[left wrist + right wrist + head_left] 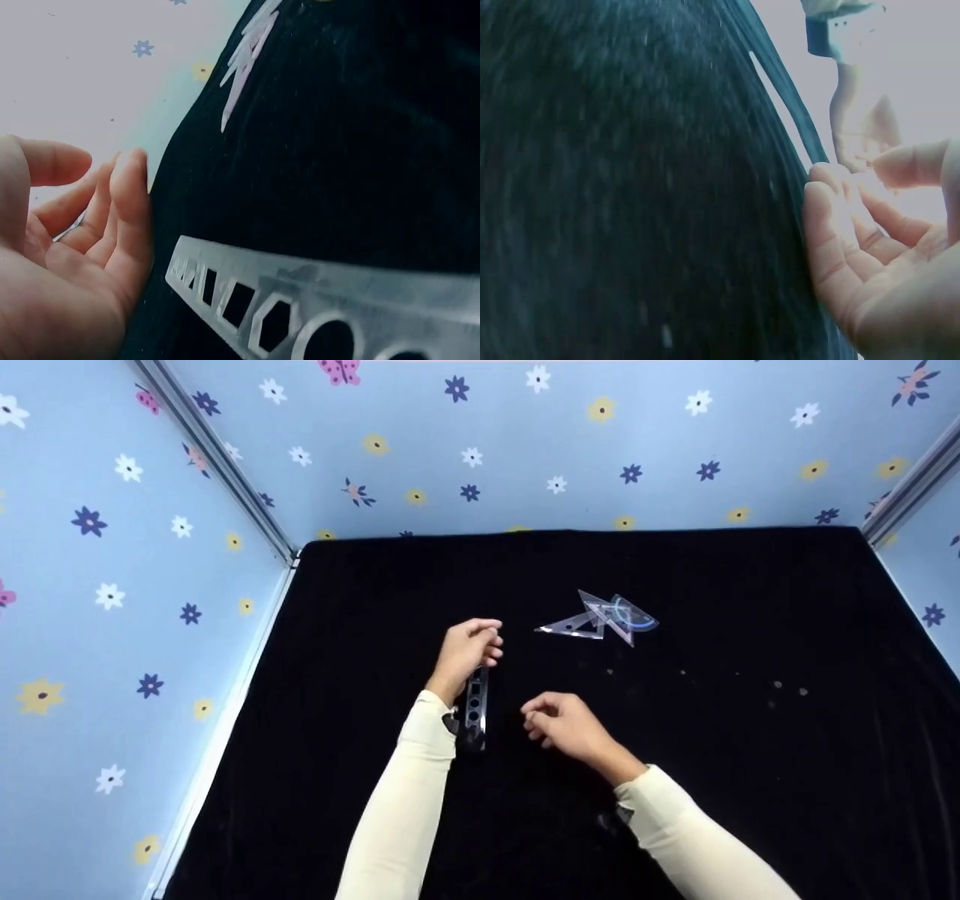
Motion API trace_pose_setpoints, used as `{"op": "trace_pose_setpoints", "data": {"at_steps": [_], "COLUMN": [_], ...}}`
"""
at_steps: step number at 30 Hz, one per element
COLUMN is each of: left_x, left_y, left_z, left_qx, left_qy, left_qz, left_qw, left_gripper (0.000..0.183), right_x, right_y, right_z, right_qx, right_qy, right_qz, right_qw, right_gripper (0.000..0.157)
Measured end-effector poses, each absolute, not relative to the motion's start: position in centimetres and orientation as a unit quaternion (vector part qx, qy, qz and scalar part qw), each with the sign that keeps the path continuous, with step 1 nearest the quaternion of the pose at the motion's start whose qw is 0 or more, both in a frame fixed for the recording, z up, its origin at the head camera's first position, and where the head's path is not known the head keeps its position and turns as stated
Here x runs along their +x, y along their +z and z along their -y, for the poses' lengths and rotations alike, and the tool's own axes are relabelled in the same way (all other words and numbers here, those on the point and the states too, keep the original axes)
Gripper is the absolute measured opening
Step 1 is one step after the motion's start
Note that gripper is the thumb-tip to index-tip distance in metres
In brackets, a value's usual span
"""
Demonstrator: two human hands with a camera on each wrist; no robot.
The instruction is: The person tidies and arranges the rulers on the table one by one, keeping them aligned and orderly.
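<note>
A clear ruler with cut-out shapes lies lengthwise on the black cloth, partly covered by my left hand. In the left wrist view the ruler is apart from the loosely bent fingers, and nothing is between them. My right hand hovers to the right of the ruler with loosely curled, empty fingers. Farther back, a clear set square, a pinkish set square and a protractor with a blue arc lie overlapping.
Black cloth covers the table, with several small pale specks right of centre. Light blue flowered panels stand at the back and sides, joined by metal posts.
</note>
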State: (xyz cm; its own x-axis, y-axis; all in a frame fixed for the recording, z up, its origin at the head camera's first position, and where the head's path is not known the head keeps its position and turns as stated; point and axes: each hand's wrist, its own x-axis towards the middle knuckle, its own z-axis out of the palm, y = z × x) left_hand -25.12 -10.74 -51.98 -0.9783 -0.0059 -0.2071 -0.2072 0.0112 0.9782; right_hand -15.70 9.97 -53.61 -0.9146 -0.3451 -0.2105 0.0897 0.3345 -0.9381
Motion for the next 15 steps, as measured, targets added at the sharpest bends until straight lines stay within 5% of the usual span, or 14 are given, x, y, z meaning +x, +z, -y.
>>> {"op": "trace_pose_setpoints", "data": {"at_steps": [15], "left_x": [-24.5], "left_y": [-51.5], "left_z": [9.1], "left_qx": [-0.071], "left_qy": [0.687], "left_qz": [-0.717], "left_qw": [0.095], "left_gripper": [0.036], "right_x": [-17.4], "right_y": [-53.4], "right_z": [-13.6], "right_qx": [-0.032], "right_qy": [-0.584], "right_qz": [-0.798], "right_qw": [0.143], "right_gripper": [0.024]}}
